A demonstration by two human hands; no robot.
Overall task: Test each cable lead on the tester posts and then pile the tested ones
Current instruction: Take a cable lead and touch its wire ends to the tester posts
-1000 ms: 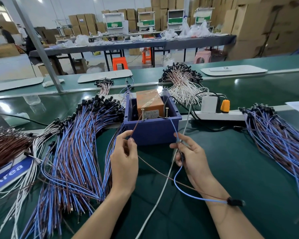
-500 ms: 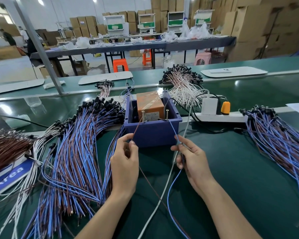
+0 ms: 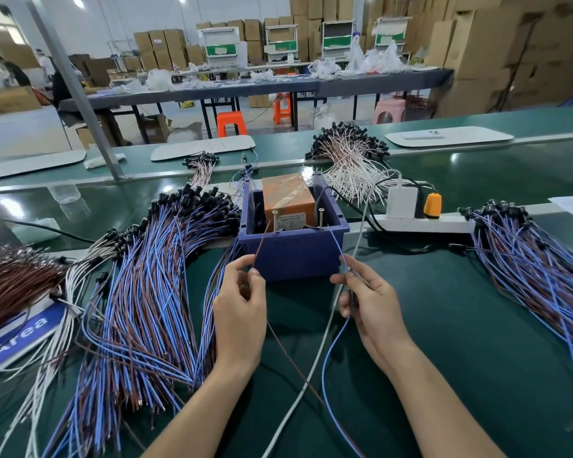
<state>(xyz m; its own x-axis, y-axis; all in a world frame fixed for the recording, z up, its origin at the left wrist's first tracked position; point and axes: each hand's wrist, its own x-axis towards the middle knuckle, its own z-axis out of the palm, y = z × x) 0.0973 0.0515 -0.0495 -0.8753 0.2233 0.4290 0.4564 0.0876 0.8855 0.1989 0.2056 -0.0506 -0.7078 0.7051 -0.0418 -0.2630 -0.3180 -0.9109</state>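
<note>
A blue tester box (image 3: 293, 251) stands on the green bench with an orange unit inside and two screw posts, the left post (image 3: 275, 220) and the right post (image 3: 321, 218). My left hand (image 3: 240, 312) pinches the brown lead (image 3: 261, 242), whose tip reaches up to the left post. My right hand (image 3: 371, 300) pinches the blue lead (image 3: 337, 244), whose tip points at the right post. Both leads trail down toward me between my forearms. A big pile of blue and brown cables (image 3: 139, 292) lies to the left. A second pile (image 3: 540, 269) lies at the right.
A white power strip (image 3: 424, 223) with a white adapter and an orange plug lies right of the box, and a white cord (image 3: 315, 358) runs from there toward me. White-and-brown cables (image 3: 348, 160) are heaped behind the box. A brown wire bundle (image 3: 10, 279) lies far left.
The camera tipped up a little. Both hands stay at the box, holding the lead tips to the posts; the cable's black end has slid out of view below.
</note>
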